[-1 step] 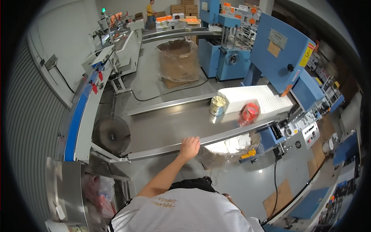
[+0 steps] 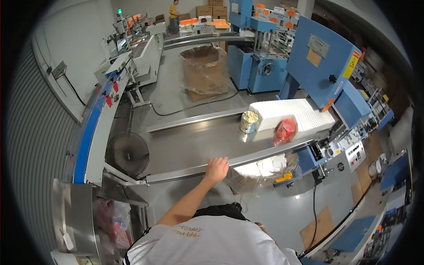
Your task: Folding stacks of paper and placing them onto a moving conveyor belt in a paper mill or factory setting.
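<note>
My left hand lies over the raised near rail of a long metal table, its fingers curled round the top of the rail. My right hand is out of sight; only a bit of skin shows beside my white shirt. On the table's right part stand a tin filled with pale pieces and a red round container in clear plastic. Behind and beside them runs a long row of stacked white sheets, reaching toward the blue machine. Both containers are well away from my left hand.
Below the near rail is a plastic-lined bin with white scraps and a yellow object. A blue-edged conveyor runs at left, near a round dark bin. Beyond the table stands a lined carton; a person in yellow is far back.
</note>
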`<action>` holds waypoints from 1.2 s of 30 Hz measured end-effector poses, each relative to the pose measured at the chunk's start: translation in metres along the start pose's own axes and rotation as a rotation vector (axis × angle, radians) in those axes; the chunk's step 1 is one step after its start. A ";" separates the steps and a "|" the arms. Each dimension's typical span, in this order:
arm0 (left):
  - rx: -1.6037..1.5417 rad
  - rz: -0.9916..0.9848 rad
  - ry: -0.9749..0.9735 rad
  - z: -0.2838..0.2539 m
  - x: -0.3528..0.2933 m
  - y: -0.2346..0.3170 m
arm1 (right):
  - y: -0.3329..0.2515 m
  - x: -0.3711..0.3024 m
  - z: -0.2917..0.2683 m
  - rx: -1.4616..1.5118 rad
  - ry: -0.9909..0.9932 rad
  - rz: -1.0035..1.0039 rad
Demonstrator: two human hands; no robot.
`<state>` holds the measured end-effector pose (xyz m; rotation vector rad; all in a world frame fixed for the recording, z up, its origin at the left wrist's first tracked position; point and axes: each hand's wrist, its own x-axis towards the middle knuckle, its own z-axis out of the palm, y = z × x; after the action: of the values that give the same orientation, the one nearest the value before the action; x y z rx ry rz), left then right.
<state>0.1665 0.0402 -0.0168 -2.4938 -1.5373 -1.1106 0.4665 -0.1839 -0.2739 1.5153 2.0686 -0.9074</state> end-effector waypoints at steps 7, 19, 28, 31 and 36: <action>-0.033 -0.058 0.027 -0.003 -0.002 -0.004 | 0.011 0.023 -0.014 -0.106 0.002 -0.079; 0.035 -0.390 -0.208 -0.016 0.021 -0.028 | 0.026 0.039 -0.072 0.750 0.344 0.461; -0.046 -0.045 -0.573 0.001 0.065 -0.043 | -0.013 -0.027 0.007 1.143 0.426 0.911; -0.102 0.033 -0.505 0.018 0.068 -0.057 | -0.068 -0.047 0.035 1.375 0.463 1.077; -0.286 0.058 -0.535 0.087 0.082 -0.136 | -0.149 -0.065 0.119 1.145 0.256 1.031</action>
<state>0.1304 0.2051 -0.0816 -3.2052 -1.4661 -0.7298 0.3410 -0.3413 -0.2750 2.8826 0.4296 -1.4953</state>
